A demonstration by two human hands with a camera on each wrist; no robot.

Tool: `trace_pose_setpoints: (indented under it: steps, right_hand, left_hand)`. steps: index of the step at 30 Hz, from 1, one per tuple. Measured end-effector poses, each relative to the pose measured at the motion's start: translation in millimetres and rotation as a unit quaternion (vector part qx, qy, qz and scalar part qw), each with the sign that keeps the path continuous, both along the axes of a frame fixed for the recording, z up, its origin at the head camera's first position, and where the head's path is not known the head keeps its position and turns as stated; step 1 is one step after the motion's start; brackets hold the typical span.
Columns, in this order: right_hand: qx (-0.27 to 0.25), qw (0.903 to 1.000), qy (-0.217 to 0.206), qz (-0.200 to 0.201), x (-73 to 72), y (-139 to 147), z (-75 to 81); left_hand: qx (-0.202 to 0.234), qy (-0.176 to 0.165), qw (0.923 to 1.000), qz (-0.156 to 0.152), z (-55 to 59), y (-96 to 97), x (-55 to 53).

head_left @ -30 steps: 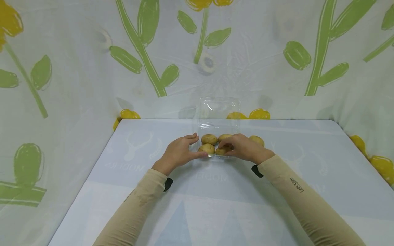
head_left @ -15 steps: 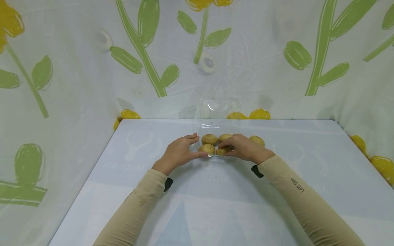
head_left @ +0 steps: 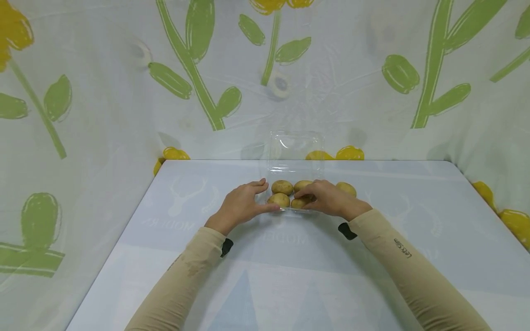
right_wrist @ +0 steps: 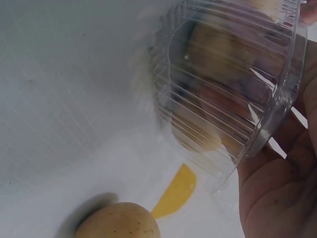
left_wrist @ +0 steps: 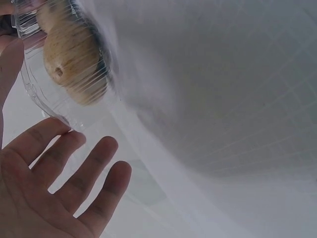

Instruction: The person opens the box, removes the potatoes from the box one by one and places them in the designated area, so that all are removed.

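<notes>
A clear plastic clamshell box (head_left: pixel 285 210) sits toward the back of the table, its transparent lid (head_left: pixel 295 148) raised behind it. Potatoes lie inside in two rows: one at back left (head_left: pixel 282 187), one at front left (head_left: pixel 278 200), another at back right. My left hand (head_left: pixel 241 203) rests at the box's left side, thumb along the front edge, fingers extended; in the left wrist view some fingertips touch the rim. Reaching into the box, my right hand (head_left: pixel 331 198) pinches the front right potato (head_left: pixel 299 202), partly hidden by its fingers. The right wrist view shows this through the ribbed wall.
One loose potato (head_left: pixel 346 189) lies on the table just right of the box, behind my right hand. The pale table (head_left: pixel 265 285) ends at a back edge, where a flower-patterned curtain (head_left: pixel 339 101) hangs close behind the raised lid.
Almost nothing differs. Both hands keep their places at the box, and the potatoes and lid stay put; only the right forearm has shifted very slightly.
</notes>
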State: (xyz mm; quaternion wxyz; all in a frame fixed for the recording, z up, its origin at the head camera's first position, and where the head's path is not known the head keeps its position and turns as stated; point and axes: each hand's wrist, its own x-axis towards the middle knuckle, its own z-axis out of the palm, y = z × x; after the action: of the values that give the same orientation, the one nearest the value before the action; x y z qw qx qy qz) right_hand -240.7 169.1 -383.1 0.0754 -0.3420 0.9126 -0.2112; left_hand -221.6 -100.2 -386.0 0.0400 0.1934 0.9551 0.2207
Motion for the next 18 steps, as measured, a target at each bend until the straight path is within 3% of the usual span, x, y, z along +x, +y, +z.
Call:
trace_pose_setpoints:
  steps: [18]
  right_hand:
    - [-0.068,0.9962,0.054,0.007,6.6,6.2,-2.2]
  left_hand:
    - [-0.009,0.002,1.0,0.001,1.8,1.3,0.5]
